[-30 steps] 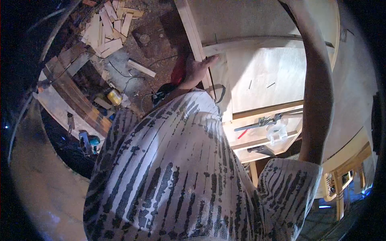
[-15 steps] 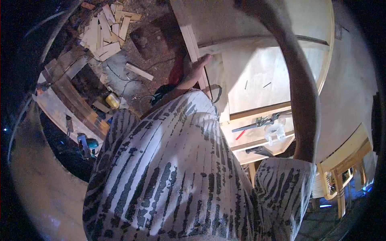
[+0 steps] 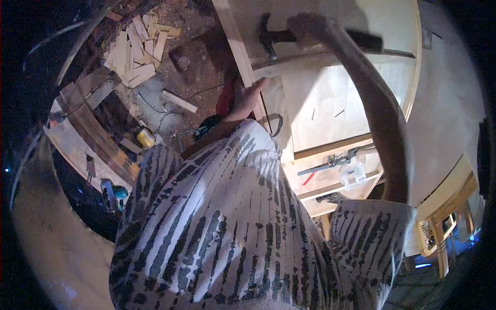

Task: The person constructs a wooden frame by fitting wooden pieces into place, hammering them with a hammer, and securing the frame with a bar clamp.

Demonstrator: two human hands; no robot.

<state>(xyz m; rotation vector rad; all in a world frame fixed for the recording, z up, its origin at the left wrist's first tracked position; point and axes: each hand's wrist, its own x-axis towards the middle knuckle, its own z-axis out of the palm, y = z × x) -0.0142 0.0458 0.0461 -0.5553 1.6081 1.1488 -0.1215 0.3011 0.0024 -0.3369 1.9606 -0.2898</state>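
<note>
Gripping a hammer (image 3: 268, 37), the right hand (image 3: 308, 30) partly hides its handle (image 3: 366, 41).

text: none legible | labels, brands: none legible | numbers, signs: none legible

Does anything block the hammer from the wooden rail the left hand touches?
Nothing visible stands between the hammer in the right hand and the wooden rail; the left hand touches it lower in view.

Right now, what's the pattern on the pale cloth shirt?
The pale cloth shirt has broken dark stripes, best seen in the head view.
</note>
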